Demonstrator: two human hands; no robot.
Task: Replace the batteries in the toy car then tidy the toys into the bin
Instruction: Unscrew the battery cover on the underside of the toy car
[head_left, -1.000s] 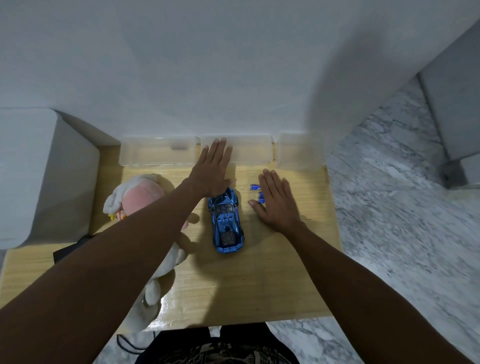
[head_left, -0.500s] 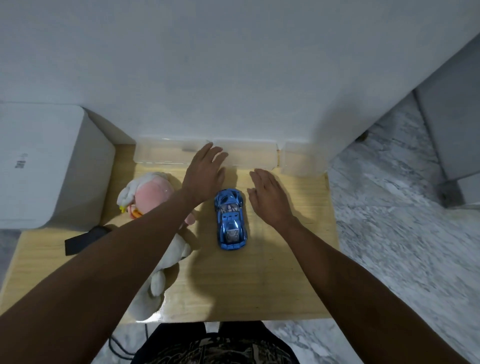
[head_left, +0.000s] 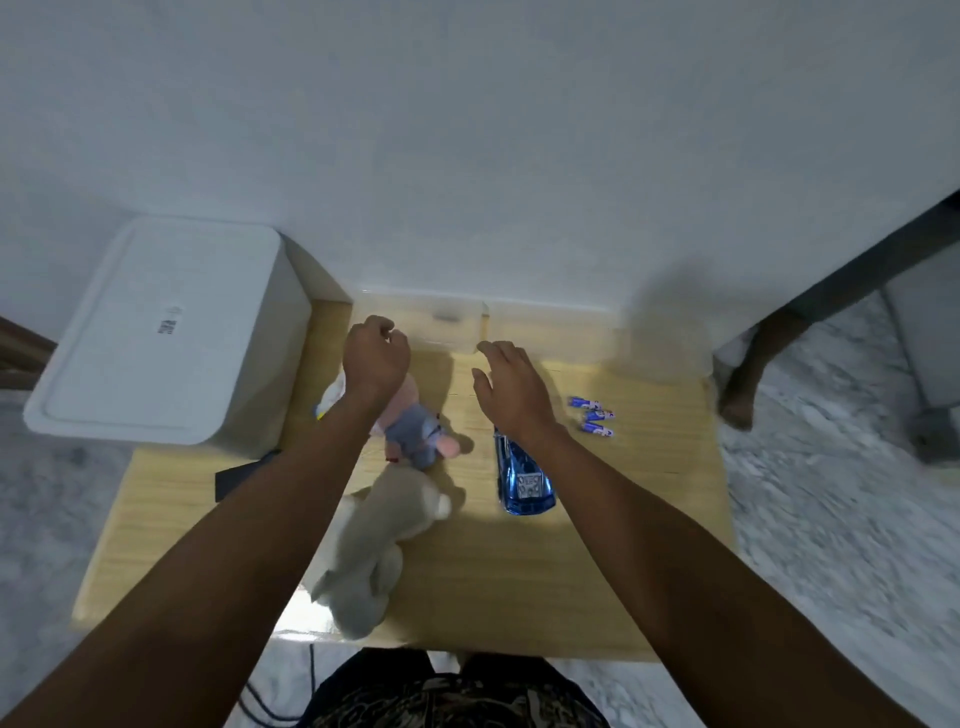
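A: How far along is the battery swap?

B: By the look of it, barely begun. The blue toy car (head_left: 522, 475) sits wheels-down on the wooden desk (head_left: 519, 582), part of it under the right forearm. Three blue batteries (head_left: 594, 416) lie loose on the desk, near its right side. Whether they are fresh or spent cannot be told.

A: And the tidying?

B: Not started. The grey plush toy (head_left: 371, 540) and the small pink-and-blue plush (head_left: 415, 434) lie out on the desk. The clear bins (head_left: 447, 325) stand against the wall.

A: What of each hand's grip?

B: The left hand (head_left: 375, 356) hovers over the small plush, fingers curled under, apparently grasping nothing. The right hand (head_left: 511, 387) reaches toward the bins, fingers relaxed, released, holding nothing.
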